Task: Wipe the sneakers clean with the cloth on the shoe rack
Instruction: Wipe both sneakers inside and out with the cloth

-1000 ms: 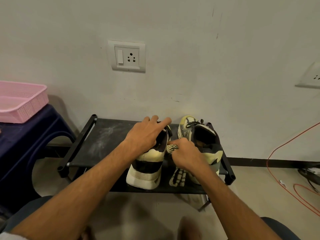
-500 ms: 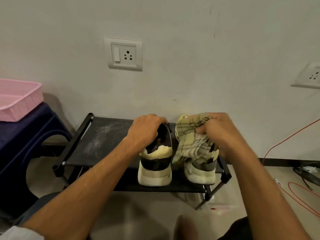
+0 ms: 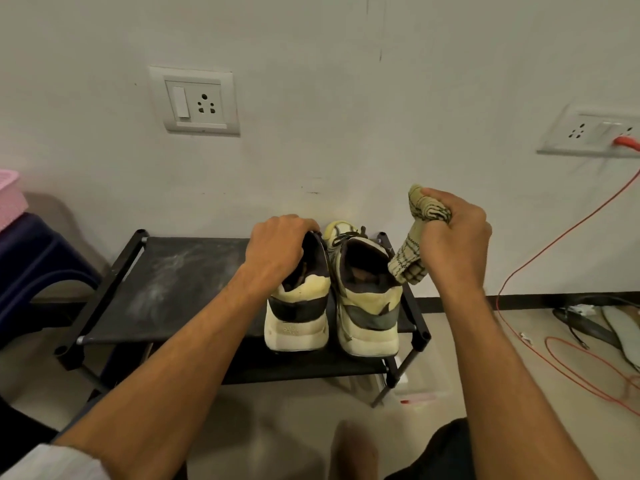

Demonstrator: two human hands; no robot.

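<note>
1. At the far left edge, a pink basket (image 3: 8,199) sits on a dark blue stool (image 3: 38,258), well apart from the work.
2. In the upper left, a wall socket (image 3: 195,100) is mounted above the rack.
3. At lower centre-left, the shoe rack (image 3: 166,282) shows a dusty, smeared top shelf.
4. At centre, the left hand (image 3: 277,244) grips the left sneaker (image 3: 298,317). Its fingers are curled over the shoe's collar, as they were a second ago, so it is steadying that shoe.
5. Just beside it stands the right sneaker (image 3: 367,306), heel towards the camera, on the rack's right end.
6. Right of centre is the cloth (image 3: 408,263). A second ago it lay on the rack between the sneakers, and half a second ago it was draped over the right sneaker. Now it is bunched up and lifted off. Its lower end hangs close to that shoe's collar; whether they touch, I cannot tell.
7. The right hand (image 3: 453,237) holds the cloth, with fingers and thumb curled tightly round the wad.
8. My judgement: the cloth is in hand and gathered into a pad. Wiping looks barely begun, and the likely next step is to bring the pad down onto a sneaker.
9. At the right edge, a red cable (image 3: 554,244) runs from a second socket (image 3: 588,133) to the floor.
</note>
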